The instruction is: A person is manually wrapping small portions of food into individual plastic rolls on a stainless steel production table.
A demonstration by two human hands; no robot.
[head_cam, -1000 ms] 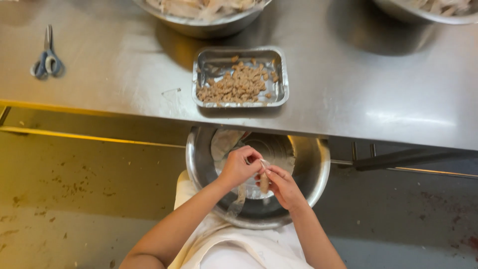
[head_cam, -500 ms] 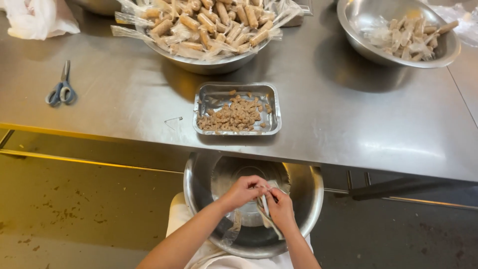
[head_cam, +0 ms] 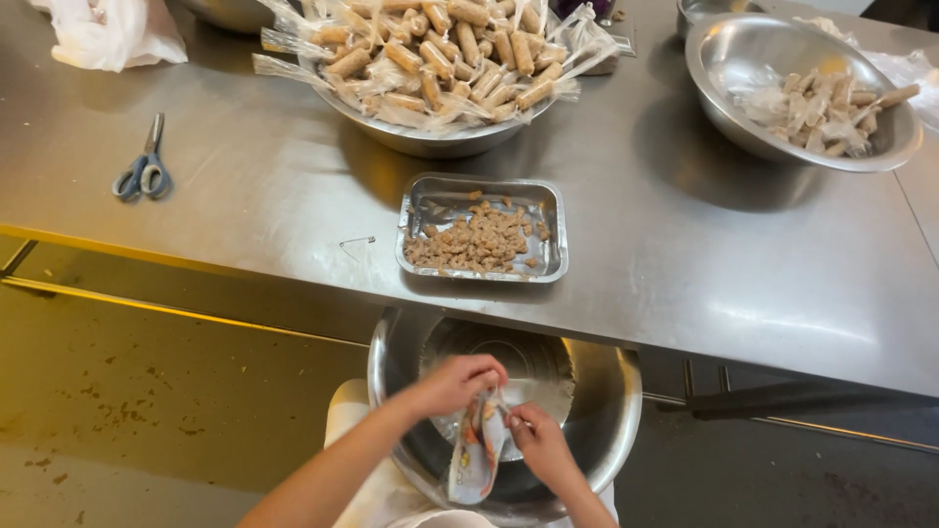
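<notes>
Both hands work over a steel bowl (head_cam: 606, 430) that rests on my lap below the table edge. My left hand (head_cam: 452, 384) and my right hand (head_cam: 536, 442) pinch a limp, printed plastic wrapper (head_cam: 476, 452) between them, which hangs down into the bowl. On the steel table (head_cam: 245, 215) just ahead stands a small rectangular metal tray (head_cam: 548, 210) with brown crumbled bits (head_cam: 472, 244). Behind it, a large steel bowl (head_cam: 421, 137) is heaped with wrapped brown sticks (head_cam: 440, 49).
A second steel bowl (head_cam: 724, 108) at the far right holds several wrapped sticks. Blue-handled scissors (head_cam: 143, 171) lie at the table's left, a white plastic bag (head_cam: 98, 34) at the far left corner. A safety pin (head_cam: 358, 241) lies left of the tray. Stained floor is below.
The view has tilted up, showing more of the table and both far bowls. My hands stay over the lap bowl, and the wrapper now hangs lower from them.
</notes>
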